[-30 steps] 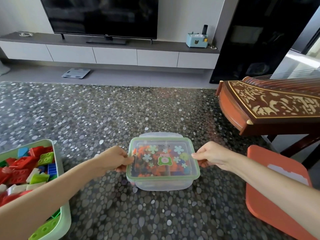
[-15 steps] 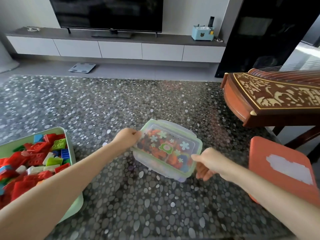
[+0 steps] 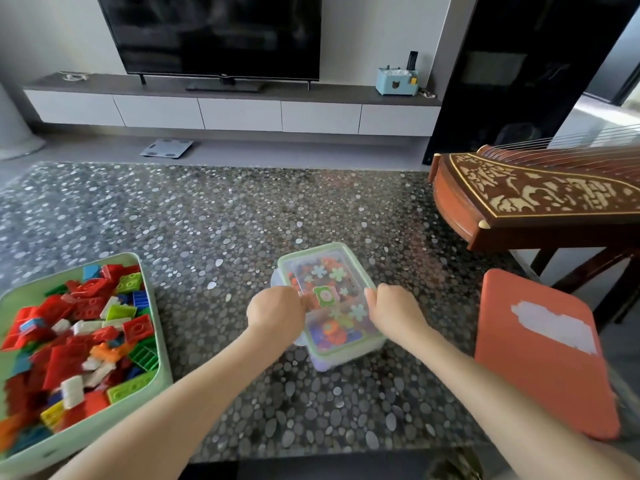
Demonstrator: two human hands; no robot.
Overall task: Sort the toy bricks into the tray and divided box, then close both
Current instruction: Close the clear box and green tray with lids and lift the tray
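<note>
The left hand (image 3: 277, 315) is curled against the left long side of a small clear plastic box with a pale green-rimmed lid (image 3: 329, 271), fingers folded in at the lid edge and gripping it. The right hand (image 3: 393, 311) mirrors it on the opposite long side, fingers likewise closed on the rim. The picture is smeared around both hands, so whether the fingers press on side latches or only on the rim cannot be made out.

The box stands on the dark pebble-patterned tabletop (image 3: 225, 220), turned so its long axis runs away from the person and slightly leftward. Its lid is on, printed with pale flowers and a green sticker (image 3: 325, 296) at the middle, and small orange, purple and blue toy pieces (image 3: 329, 332) show through it.

Well to the left, at the table's near edge, sits a pale green open plastic tray (image 3: 161, 341), heaped with red, white, green, blue and yellow toy bricks (image 3: 79, 327); it has no lid on it. To the right of the box, well apart, an orange-red rounded rectangular lid (image 3: 540, 382) with a white patch lies over the table's right edge. Beyond it stands a carved dark wooden stringed zither (image 3: 540, 199).
</note>
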